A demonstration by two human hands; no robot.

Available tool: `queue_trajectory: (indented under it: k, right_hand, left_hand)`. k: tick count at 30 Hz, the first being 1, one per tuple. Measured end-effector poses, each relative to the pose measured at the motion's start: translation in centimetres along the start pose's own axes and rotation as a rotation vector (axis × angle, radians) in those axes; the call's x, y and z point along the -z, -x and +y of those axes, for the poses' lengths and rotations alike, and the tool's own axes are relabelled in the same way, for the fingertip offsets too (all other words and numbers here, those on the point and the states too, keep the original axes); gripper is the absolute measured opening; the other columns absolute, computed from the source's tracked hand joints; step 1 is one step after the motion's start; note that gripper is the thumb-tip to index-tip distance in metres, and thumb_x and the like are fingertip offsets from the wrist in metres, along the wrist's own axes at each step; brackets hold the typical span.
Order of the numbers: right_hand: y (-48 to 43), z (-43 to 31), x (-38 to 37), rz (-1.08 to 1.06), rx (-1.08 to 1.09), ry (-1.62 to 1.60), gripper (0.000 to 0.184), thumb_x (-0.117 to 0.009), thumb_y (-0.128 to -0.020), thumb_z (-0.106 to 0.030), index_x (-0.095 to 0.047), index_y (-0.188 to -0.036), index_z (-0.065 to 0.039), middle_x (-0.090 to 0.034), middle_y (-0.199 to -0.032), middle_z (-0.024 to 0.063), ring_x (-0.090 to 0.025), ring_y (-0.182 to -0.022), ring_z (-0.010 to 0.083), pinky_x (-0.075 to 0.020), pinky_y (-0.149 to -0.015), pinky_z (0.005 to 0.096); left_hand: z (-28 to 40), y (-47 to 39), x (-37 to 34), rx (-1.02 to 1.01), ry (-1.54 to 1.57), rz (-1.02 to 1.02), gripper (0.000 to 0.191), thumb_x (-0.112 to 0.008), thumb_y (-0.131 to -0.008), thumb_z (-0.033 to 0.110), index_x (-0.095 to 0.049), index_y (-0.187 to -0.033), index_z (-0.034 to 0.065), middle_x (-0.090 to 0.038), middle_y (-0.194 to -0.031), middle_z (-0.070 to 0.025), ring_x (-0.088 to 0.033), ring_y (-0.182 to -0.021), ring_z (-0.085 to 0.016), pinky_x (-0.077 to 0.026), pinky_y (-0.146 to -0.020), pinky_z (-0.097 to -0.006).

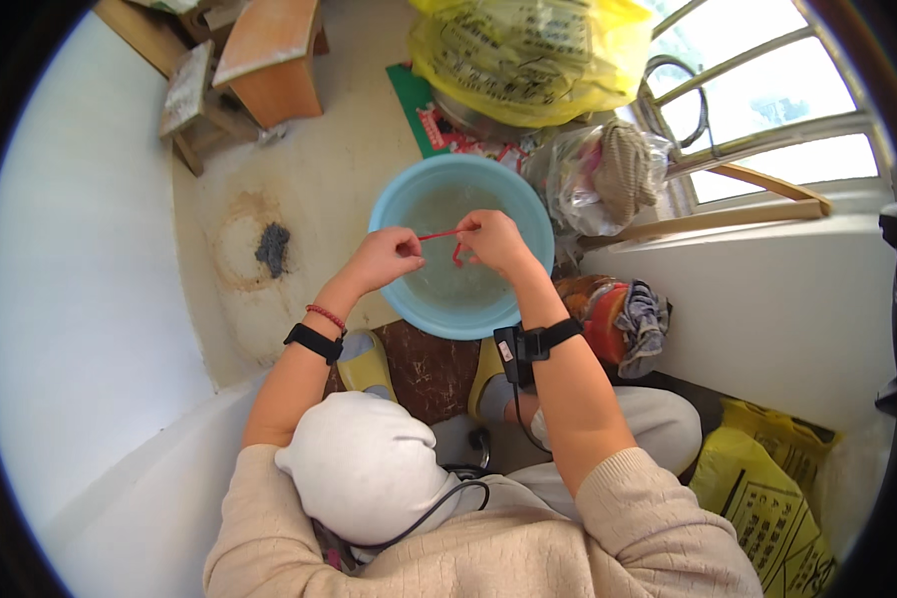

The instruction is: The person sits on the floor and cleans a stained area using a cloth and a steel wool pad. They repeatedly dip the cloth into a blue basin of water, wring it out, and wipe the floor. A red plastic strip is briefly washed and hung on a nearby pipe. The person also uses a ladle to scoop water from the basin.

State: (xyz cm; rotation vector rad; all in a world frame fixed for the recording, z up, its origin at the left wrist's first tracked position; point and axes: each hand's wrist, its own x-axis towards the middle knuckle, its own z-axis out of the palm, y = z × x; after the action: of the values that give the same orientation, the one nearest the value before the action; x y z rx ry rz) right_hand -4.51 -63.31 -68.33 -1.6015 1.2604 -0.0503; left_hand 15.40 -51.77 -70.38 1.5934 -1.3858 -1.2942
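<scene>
A thin red cord is stretched between my two hands above a light blue plastic basin. My left hand pinches one end of it over the basin's left rim. With thumb and fingers, my right hand grips the cord farther along, and a short tail hangs below those fingers. Cloudy water lies in the basin. The basin stands on the floor in front of my feet, which are in yellow slippers.
Yellow printed plastic bags stand behind the basin. A clear bag of textiles and piled cloths are to the right, by a barred window. A dark grey rag lies on the floor at left, near a wooden stool.
</scene>
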Motion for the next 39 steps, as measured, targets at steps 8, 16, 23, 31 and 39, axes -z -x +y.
queue_trajectory:
  k: [8,16,23,31,39]
  right_hand:
    - [5.9,-5.4,2.4,0.158,0.486,0.078,0.045,-0.072,-0.081,-0.006,-0.063,-0.125,-0.003,-0.069,-0.087,0.0141,-0.072,-0.074,0.0227,-0.0557,-0.060,0.0380]
    - [8.7,-8.3,1.2,0.023,0.191,-0.392,0.023,-0.066,-0.096,-0.013,-0.068,-0.117,-0.004,-0.067,-0.092,0.0031,-0.065,-0.076,0.0132,-0.0555,-0.064,0.0289]
    - [11.6,-13.2,4.3,0.074,0.488,-0.295,0.016,-0.066,-0.092,-0.010,-0.072,-0.100,0.003,-0.069,-0.078,0.0058,-0.064,-0.066,0.0124,-0.0533,-0.059,0.0262]
    - [15.0,-18.4,7.2,0.353,0.821,0.269,0.021,-0.071,-0.079,-0.024,-0.078,-0.092,-0.008,-0.073,-0.086,0.0152,-0.070,-0.078,0.0321,-0.0567,-0.073,0.0385]
    - [16.6,-19.0,11.0,0.152,0.558,-0.075,0.021,-0.064,-0.088,-0.016,-0.072,-0.089,0.003,-0.067,-0.070,0.0091,-0.061,-0.061,0.0161,-0.0513,-0.059,0.0314]
  left_hand:
    - [9.6,1.2,2.5,-0.100,0.258,-0.044,0.022,-0.068,-0.087,0.003,-0.048,-0.093,0.0096,-0.049,-0.085,0.0038,-0.051,-0.082,-0.006,-0.047,-0.076,-0.0233]
    - [18.5,3.9,6.2,-0.275,0.048,-0.158,0.019,-0.064,-0.087,0.002,-0.053,-0.100,0.0075,-0.052,-0.091,0.0039,-0.051,-0.084,-0.006,-0.047,-0.078,-0.0226]
    - [19.2,4.7,7.0,-0.446,-0.552,0.130,0.064,-0.078,-0.076,0.016,-0.052,-0.134,0.0034,-0.057,-0.125,-0.0110,-0.061,-0.109,-0.019,-0.048,-0.098,-0.0326]
    - [20.6,2.1,4.6,-0.260,0.257,-0.062,0.036,-0.065,-0.094,0.004,-0.057,-0.129,0.0044,-0.066,-0.116,-0.0043,-0.063,-0.105,-0.014,-0.053,-0.089,-0.0300]
    - [21.2,2.4,2.5,-0.290,0.260,-0.118,0.039,-0.046,-0.107,0.042,-0.064,-0.108,0.0073,-0.053,-0.090,0.0045,-0.049,-0.085,-0.007,-0.045,-0.083,-0.0247]
